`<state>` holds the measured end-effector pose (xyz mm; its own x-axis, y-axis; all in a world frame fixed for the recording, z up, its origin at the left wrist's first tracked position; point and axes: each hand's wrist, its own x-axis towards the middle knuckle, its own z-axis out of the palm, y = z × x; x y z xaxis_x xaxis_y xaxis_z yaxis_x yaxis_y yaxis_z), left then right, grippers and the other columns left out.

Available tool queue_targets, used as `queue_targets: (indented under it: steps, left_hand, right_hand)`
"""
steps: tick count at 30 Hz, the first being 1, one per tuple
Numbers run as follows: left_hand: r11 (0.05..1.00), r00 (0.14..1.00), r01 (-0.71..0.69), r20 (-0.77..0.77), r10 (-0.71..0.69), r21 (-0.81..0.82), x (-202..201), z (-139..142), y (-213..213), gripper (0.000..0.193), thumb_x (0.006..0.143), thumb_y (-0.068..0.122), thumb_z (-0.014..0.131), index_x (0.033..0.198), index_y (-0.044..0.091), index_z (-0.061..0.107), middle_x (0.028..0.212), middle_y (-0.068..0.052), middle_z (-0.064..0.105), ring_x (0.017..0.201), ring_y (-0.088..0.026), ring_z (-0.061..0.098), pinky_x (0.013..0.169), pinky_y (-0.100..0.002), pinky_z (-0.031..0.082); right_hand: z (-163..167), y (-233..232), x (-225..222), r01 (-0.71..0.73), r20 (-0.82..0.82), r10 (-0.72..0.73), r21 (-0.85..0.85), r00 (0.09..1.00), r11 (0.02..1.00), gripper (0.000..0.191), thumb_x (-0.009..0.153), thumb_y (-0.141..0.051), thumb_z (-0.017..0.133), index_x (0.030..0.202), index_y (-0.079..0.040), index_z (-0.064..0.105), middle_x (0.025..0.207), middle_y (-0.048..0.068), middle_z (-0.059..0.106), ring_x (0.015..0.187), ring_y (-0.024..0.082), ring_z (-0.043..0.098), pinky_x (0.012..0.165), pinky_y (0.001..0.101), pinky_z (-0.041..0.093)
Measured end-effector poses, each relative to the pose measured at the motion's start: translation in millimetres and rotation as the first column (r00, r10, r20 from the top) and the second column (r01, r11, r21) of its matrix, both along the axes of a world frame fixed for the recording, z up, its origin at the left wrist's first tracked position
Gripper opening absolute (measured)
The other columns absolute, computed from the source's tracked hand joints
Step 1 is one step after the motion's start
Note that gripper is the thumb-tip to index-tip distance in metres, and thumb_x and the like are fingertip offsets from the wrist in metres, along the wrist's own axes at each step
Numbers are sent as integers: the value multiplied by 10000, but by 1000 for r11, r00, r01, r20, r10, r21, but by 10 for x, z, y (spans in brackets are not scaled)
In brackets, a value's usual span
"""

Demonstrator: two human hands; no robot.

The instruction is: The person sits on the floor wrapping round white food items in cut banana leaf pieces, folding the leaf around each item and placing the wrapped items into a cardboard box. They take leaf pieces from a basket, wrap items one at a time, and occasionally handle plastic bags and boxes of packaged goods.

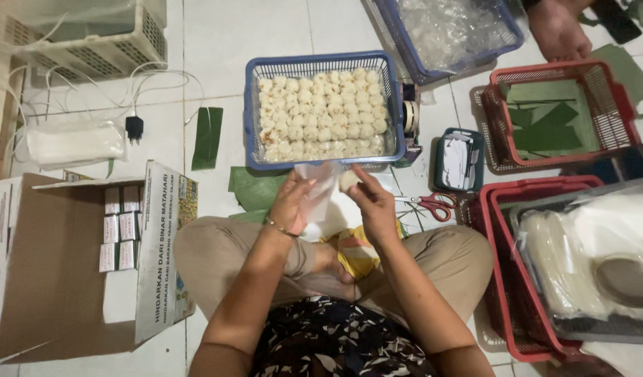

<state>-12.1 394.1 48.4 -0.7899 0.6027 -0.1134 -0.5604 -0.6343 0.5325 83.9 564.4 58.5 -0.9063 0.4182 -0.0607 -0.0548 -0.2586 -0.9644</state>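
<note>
Right hand (372, 202): fingers closed on one pale round cake (348, 181), held at the bag's mouth.
Left hand (291, 204): pinches a small clear plastic bag (320, 185) open.
Blue basket (321, 108): just ahead — nearly full of cakes.
Progress: judged early; most cakes unbagged.
Scissors (433, 204): on the floor, right.

Two blue baskets (251, 105) (391, 28), two red baskets (608, 91) (492, 237), one pair of scissors (433, 204), one cardboard box (49, 279).

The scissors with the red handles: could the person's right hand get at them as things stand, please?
Probably yes: the scissors lie bare on the floor just beside the right hand, nothing between them, though that hand holds a small white cake.
</note>
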Motion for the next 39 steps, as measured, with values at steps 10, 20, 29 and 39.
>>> queue_targets:
  steps: [10, 20, 29, 39]
  left_hand:
    - [972, 927, -232, -313, 209, -38, 363, 669, 248, 735, 1013, 465, 634, 1531, -5, 407, 1548, -140, 484, 1430, -219, 465, 1197, -377, 378]
    - [915, 860, -393, -387, 332, -88, 418, 589, 210, 755, 1045, 364, 557, 1627, 45, 197, 1333, -199, 630, 1198, -278, 656, 1061, -375, 531]
    - [845, 818, -503, -415, 398, -181, 364, 556, 200, 819, 871, -132, 665, 1575, -11, 264, 1315, -169, 591, 1185, -223, 607, 1015, -326, 527]
    - [981, 953, -192, -242, 183, -15, 334, 405, 175, 703, 892, -34, 574, 1564, -52, 371, 1508, -167, 579, 1370, -210, 596, 1130, -279, 522]
  right_hand:
    - [730, -609, 78, 207, -339, -84, 346, 937, 915, 324, 899, 52, 746, 1214, -1, 690, 1249, 78, 585, 1129, 151, 628, 904, 268, 585]
    - [843, -414, 43, 52, -194, 113, 685, 974, 726, 182, 932, -39, 697, 1094, 39, 726, 1156, 158, 726, 1138, 291, 673, 988, 364, 520]
    - [964, -395, 44, 112, -172, 4, 654, 985, 748, 496, 827, -8, 766, 1285, -20, 576, 1234, 131, 662, 1049, 217, 653, 902, 320, 531]
    - [699, -460, -31, -94, -62, 108, 191, 992, 977, 411, 931, -62, 779, 1298, 10, 608, 1163, 128, 703, 1061, 222, 673, 956, 321, 551]
